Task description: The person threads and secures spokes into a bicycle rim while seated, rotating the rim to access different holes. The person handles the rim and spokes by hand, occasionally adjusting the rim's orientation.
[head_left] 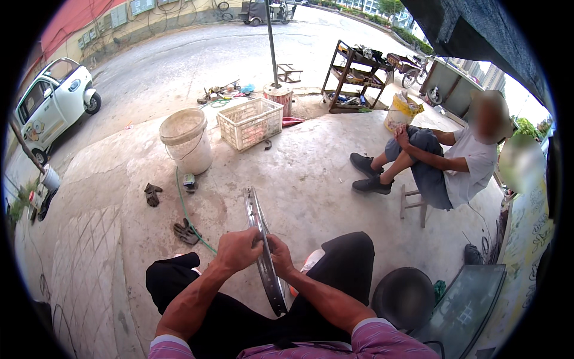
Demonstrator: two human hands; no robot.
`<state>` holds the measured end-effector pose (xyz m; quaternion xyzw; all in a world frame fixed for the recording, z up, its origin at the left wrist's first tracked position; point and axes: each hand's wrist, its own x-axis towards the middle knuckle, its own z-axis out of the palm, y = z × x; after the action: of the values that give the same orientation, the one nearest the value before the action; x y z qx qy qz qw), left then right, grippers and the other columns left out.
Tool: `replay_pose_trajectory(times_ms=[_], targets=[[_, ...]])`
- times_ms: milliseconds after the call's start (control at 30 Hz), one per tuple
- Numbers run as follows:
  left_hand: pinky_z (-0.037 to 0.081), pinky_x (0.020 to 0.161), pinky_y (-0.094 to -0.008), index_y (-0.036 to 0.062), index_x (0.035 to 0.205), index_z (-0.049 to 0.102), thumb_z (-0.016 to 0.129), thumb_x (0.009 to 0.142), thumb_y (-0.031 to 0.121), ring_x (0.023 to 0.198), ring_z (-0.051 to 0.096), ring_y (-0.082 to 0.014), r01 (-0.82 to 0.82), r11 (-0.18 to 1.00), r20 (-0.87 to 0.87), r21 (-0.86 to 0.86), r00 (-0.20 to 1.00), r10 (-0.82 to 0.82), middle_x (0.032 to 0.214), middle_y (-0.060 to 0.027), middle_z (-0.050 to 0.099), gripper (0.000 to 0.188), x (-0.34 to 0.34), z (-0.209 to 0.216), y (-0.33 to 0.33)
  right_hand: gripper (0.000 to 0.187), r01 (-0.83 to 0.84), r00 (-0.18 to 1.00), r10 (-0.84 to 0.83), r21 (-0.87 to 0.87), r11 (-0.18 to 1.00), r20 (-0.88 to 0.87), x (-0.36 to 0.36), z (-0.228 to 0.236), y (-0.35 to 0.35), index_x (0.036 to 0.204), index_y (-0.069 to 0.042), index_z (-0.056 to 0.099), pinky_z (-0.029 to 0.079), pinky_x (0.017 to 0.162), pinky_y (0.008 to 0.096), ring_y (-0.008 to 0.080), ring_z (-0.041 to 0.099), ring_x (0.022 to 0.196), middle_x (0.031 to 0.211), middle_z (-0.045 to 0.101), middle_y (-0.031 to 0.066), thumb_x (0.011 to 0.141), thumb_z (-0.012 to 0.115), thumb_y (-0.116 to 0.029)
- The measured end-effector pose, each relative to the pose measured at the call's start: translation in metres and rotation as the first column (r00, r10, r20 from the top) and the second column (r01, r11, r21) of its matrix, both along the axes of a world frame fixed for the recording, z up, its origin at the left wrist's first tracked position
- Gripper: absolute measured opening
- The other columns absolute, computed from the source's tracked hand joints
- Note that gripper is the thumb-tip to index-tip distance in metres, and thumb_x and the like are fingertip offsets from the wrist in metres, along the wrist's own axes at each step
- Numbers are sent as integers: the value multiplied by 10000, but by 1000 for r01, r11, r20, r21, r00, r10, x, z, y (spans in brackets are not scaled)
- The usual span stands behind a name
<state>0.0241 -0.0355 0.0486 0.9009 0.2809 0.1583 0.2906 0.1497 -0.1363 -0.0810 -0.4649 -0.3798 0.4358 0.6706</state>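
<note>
A silvery metal wheel rim (pixel 272 287) with small holes along it stands almost edge-on between my knees, its lower end near my lap. On its left side my left hand (pixel 238 248) is closed, fingers curled at the rim. From the right my right hand (pixel 280 256) grips the same rim, at about the same height. Both sets of fingertips are partly hidden, and whether they pinch anything small cannot be seen. Past my left knee lie a dark work glove (pixel 186 232) and a thin green hose (pixel 184 206); another dark glove (pixel 152 195) rests farther off.
Ahead stand a dirty white bucket (pixel 194 152) and a plastic crate (pixel 251 128). A tool rack (pixel 353 75) is behind them. At right, a person (pixel 469 170) sits on a low stool. Near my right knee are a black round basin-like object (pixel 403 298) and a glass panel (pixel 466 305).
</note>
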Motion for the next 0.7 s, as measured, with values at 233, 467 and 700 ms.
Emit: replay_pose_trajectory(times_ms=[233,467,700], targets=[[531,653,-478,90,921,671,651,815,292,726,678,-385,-12,998,-30,-61,999,11,771,-159,689,229,-20,-22,16,297,35,984,-29,-33,999,177,-21,25,5,1178,-12,592,518,863,283,133,650,938,1080,675,59,904,707,-27],[517,650,-529,55,879,638,647,772,234,729,663,-437,6,999,89,-53,996,-1,734,-214,658,208,-21,-20,5,108,110,979,-112,18,994,172,-8,-9,5,1025,-47,576,489,701,237,77,566,831,925,588,2,940,635,-74],[524,642,-527,57,871,646,632,798,226,712,673,-426,-91,996,-2,17,996,91,743,-200,674,184,-18,-12,0,247,118,989,-118,9,993,90,-16,7,8,1135,-6,604,496,851,271,117,613,949,1043,646,42,926,700,-98]])
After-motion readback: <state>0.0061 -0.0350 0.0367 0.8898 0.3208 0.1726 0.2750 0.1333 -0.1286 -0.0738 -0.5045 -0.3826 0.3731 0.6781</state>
